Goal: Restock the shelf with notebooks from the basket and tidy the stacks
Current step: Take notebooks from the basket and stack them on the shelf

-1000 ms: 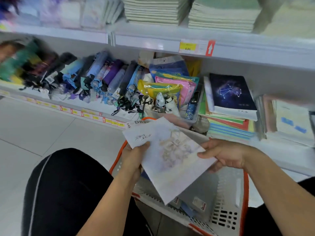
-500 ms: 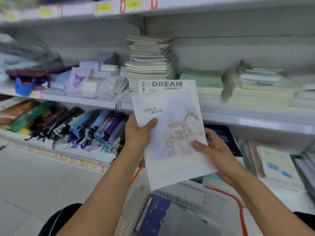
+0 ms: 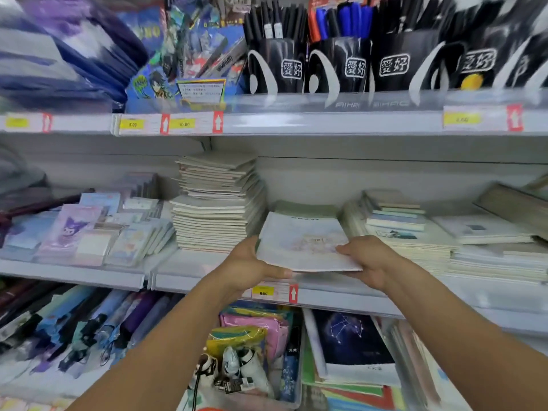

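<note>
I grip the pale notebook [image 3: 299,241] by its near corners, my left hand [image 3: 249,264] at its 8 o'clock, my right hand [image 3: 366,259] at 4 o'clock. It lies flat over the middle shelf [image 3: 189,271], the tall stack [image 3: 216,203] at 10 o'clock.

Both arms reach fwd & up, bare forearms converging. Left hand [image 3: 247,266] grips the notebook's [image 3: 302,241] left edge, thumb along its near side. Right hand [image 3: 369,259] holds the right corner, fingers on top, thumb hidden.
</note>
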Tool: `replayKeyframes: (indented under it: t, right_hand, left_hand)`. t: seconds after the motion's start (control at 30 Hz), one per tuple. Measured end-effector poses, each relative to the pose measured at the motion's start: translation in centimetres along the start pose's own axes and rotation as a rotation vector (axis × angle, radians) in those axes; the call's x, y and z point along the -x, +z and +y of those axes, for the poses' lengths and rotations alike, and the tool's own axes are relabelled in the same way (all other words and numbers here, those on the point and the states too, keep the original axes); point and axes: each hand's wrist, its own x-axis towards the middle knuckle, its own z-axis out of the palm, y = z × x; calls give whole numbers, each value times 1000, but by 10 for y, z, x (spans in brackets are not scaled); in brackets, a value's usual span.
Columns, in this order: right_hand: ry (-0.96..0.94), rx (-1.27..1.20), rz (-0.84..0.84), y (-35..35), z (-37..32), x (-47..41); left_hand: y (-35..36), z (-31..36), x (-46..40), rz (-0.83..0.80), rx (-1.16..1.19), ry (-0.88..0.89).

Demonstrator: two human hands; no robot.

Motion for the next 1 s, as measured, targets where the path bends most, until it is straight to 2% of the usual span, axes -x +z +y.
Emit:
replayKeyframes:
  t: [0.07, 0.17, 0.27, 0.33, 0.43, 0.53, 0.8, 0.93, 1.0]
  right_hand:
    - [-11, 9, -64, 1, -17, -6]
    - [-45, 181, -150, 6, -29, -15]
    - [-48, 535, -61, 13, -26, -32]
    - [-47, 647, 2, 18, -26, -42]
    - [-43, 650, 57, 15, -23, -60]
    - [-4, 701, 33, 10, -18, -72]
    - [98, 585, -2, 2, -30, -84]
    - [69, 811, -52, 5, -25, -83]
    - [41, 730, -42, 5, -22, -78]
  left_hand:
    - [-1, -2, -23, 62, -33, -5]
    - [5, -11, -48, 149, -108, 18]
    - [11, -21, -69, 223, -177, 36]
    - [10, -24, -82, 260, -180, 53]
    - [9, -27, -99, 297, -226, 86]
    - [8, -36, -115, 336, -275, 86]
    - [13, -47, -133, 322, -263, 57]
    - [18, -44, -129, 291, -220, -18]
    - [18, -40, -122, 285, -212, -46]
